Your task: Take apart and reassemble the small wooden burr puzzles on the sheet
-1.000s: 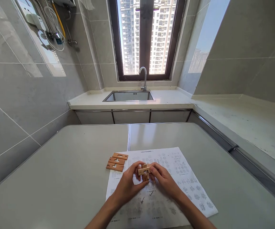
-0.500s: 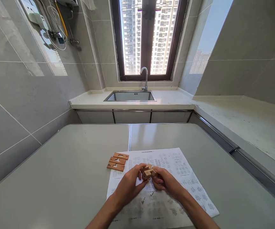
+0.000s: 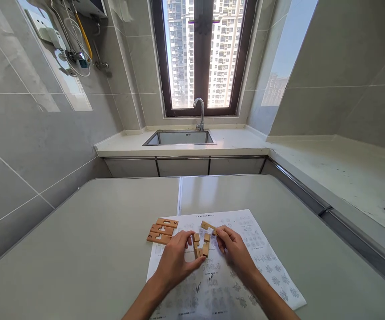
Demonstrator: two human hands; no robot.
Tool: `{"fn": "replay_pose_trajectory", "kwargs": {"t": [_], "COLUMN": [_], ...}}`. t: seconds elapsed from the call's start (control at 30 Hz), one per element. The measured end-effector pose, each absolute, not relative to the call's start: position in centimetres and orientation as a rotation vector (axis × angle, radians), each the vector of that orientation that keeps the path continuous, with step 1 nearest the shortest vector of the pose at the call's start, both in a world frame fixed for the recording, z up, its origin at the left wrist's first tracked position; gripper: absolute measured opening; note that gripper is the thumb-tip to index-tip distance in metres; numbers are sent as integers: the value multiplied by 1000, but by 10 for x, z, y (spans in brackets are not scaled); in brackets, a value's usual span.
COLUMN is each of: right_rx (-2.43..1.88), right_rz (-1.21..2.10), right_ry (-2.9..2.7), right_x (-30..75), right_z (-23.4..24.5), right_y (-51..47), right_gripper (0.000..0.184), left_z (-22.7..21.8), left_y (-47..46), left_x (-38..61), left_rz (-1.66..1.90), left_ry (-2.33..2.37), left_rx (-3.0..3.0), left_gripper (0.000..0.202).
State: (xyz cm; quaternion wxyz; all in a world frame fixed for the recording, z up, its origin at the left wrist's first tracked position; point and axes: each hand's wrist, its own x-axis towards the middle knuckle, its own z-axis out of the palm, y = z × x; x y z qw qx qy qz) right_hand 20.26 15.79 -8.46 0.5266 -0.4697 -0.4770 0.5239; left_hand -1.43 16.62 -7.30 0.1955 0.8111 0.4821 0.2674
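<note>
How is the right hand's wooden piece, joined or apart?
Apart: paper shows between that wooden piece and the pieces in the left hand.

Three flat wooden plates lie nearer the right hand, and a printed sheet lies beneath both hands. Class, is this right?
Not quite. In the head view, the three flat wooden plates lie nearer the left hand. The printed sheet does lie beneath that hand and the right hand.
</note>
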Motion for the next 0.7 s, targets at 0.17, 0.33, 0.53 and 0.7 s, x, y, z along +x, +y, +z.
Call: {"fn": "replay_pose_trajectory", "kwargs": {"t": [0.17, 0.33, 0.53, 0.7], "right_rx": [-1141, -1214, -1334, -1308], "right_rz": [1247, 1178, 1073, 1153], "right_ry": [-1110, -1100, -1153, -1109], "right_x": [202, 202, 204, 204], "right_z": [-82, -84, -90, -91], "right_y": [157, 157, 159, 159], "right_gripper": [38, 45, 41, 40], "left_z": [-70, -75, -81, -84], "left_y": [166, 165, 167, 168], "left_x": [-14, -16, -17, -18], "left_rz": [696, 679, 674, 725], "left_ry": [1340, 1324, 1329, 1291], "left_rx": [2333, 2375, 2392, 2411], "left_gripper": [52, 54, 54, 53]}}
